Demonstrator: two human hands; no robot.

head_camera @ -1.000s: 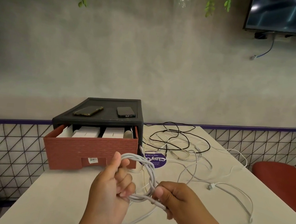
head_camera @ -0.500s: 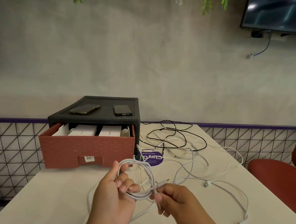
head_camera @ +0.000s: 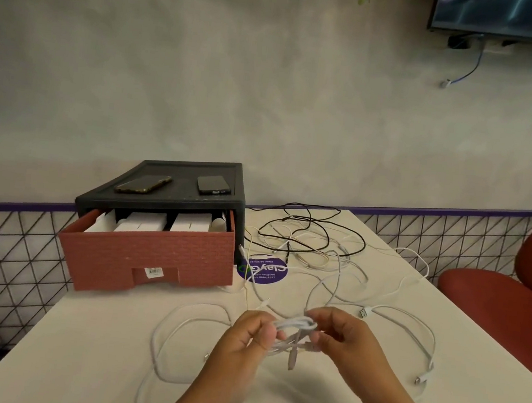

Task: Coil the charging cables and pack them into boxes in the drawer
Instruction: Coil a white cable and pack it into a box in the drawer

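Both hands grasp one small white coil (head_camera: 294, 327) above the table (head_camera: 85, 346). The left hand (head_camera: 243, 340) pinches its left side between thumb and curled fingers, and the right hand (head_camera: 345, 344) pinches its right side the same way. The coil sits between the two sets of fingertips, with a plug (head_camera: 291, 361) hanging just below them.

The main risk is spring-back. The loops are tight and only held by the two pinches, so if either thumb eases, the turns will likely fan open and the winding is lost. The hanging plug is unsecured. It could swing into the loops or slip out and loosen the last turn.

A loose cable (head_camera: 179, 323) lies in curves on the table left of and below the left fingers. Whether it joins the coil I cannot tell. If it does, lifting the coil would drag it and pull turns out. More white cable (head_camera: 410, 318) runs right of the right fingers, and a black cable (head_camera: 320, 236) lies tangled well beyond the fingertips. A strand hooked by a knuckle would come along too.

The drawer (head_camera: 150, 255) stands open beyond the left fingers, with white boxes (head_camera: 144, 224) inside that look shut. Opening one probably needs a free hand. The coil would then rest in a single pinch, which is where it seems most likely to unwind or drop.
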